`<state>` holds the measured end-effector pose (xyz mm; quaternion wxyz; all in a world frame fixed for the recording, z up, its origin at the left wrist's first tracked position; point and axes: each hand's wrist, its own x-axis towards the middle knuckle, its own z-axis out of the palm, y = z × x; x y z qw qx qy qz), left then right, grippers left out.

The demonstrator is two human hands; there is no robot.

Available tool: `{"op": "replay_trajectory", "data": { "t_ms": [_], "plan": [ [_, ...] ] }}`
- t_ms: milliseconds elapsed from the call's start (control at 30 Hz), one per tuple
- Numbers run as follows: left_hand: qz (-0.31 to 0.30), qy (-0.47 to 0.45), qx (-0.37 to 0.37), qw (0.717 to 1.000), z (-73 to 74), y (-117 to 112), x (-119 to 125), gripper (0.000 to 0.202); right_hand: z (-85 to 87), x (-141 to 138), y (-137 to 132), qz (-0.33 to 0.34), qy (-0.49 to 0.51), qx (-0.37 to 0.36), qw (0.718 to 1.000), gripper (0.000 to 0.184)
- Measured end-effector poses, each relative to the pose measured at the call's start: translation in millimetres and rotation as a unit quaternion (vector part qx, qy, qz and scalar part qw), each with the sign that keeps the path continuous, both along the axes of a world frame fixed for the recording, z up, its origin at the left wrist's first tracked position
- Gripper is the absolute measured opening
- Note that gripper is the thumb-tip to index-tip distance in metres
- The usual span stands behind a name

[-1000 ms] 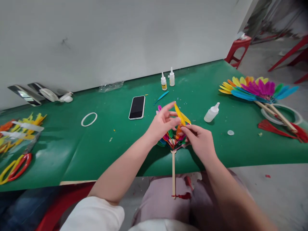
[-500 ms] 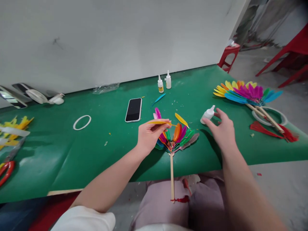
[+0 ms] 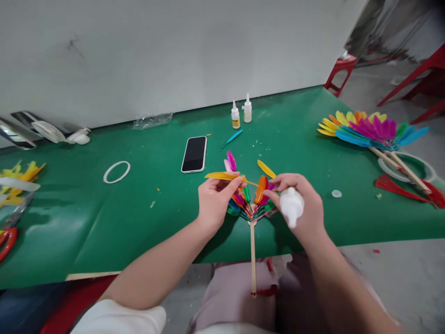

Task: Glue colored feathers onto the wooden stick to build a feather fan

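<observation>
My left hand [image 3: 216,200] pinches a yellow-orange feather [image 3: 222,176] by its quill, held level above a half-made feather fan [image 3: 251,198]. The fan's coloured feathers spread on the green table [image 3: 146,218], and its wooden stick [image 3: 253,255] points back over the table edge toward my lap. My right hand [image 3: 303,204] is closed round a small white glue bottle [image 3: 291,207], its base toward the camera and its tip near the fan's hub. A loose yellow feather [image 3: 266,169] lies just behind the fan.
A black phone [image 3: 194,154] lies face up behind the fan. Two small glue bottles [image 3: 242,112] stand near the wall. Finished feather fans [image 3: 371,131] lie at the right, with a white ring [image 3: 405,167]. Another white ring [image 3: 116,171] and scissors [image 3: 7,239] sit at the left.
My right hand reached right, picked up the white glue bottle from the table and brought it back to the fan. The left hand kept the yellow feather.
</observation>
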<state>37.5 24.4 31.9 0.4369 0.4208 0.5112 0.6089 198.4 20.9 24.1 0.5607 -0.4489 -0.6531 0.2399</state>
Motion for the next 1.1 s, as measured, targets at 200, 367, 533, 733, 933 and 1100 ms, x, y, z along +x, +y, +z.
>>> {"op": "replay_trajectory", "data": {
  "t_ms": [200, 367, 533, 733, 933, 1100],
  "plan": [
    [-0.021, -0.012, -0.021, 0.999, -0.1, 0.3, 0.1, 0.021, -14.0, -16.2, -3.9, 0.007, -0.106, 0.11, 0.988, 0.01],
    [-0.023, -0.015, -0.012, 1.0, 0.5, -0.8, 0.7, 0.018, -16.5, -18.3, -4.4, -0.006, -0.106, 0.09, 0.99, 0.006],
    [-0.026, -0.019, -0.002, 0.999, 0.2, -1.5, 2.1, 0.017, -9.5, -23.1, -2.7, -0.073, 0.031, -0.098, 0.992, 0.017],
    [0.002, -0.029, 0.006, 1.0, 1.2, 0.4, -0.3, 0.017, -4.7, -18.8, 0.3, -0.052, 0.156, -0.122, 0.979, 0.021],
    [-0.001, -0.032, 0.001, 0.999, -0.3, 1.6, -0.9, 0.016, -14.1, -21.4, -6.4, -0.012, -0.06, 0.105, 0.993, 0.008],
    [-0.011, -0.025, 0.003, 1.0, 0.0, 0.3, 0.4, 0.016, -15.5, -25.5, -6.7, -0.038, -0.04, 0.05, 0.997, 0.005]
  ]
}}
